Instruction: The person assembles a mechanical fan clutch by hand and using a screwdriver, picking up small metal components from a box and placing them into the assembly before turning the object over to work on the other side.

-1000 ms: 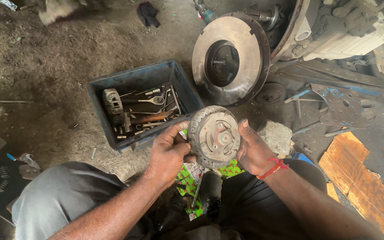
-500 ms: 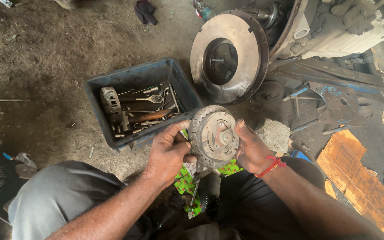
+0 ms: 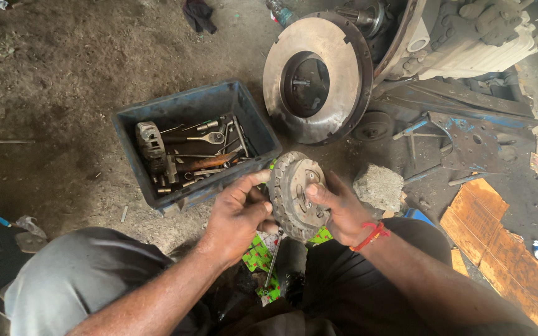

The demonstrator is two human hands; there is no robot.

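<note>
You hold one round metal disc (image 3: 298, 196) between your two hands, above your knees. Your left hand (image 3: 238, 214) grips its left edge with the fingers closed around it, and your right hand (image 3: 337, 208) presses on its face and right edge. Beyond your left hand stands one blue box (image 3: 157, 121) of tools; beyond the right, one big steel wheel (image 3: 319, 78) and one stone (image 3: 378, 186).

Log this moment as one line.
left hand: grips round toothed metal part | right hand: grips same part | blue tool crate: nearby on ground
</note>
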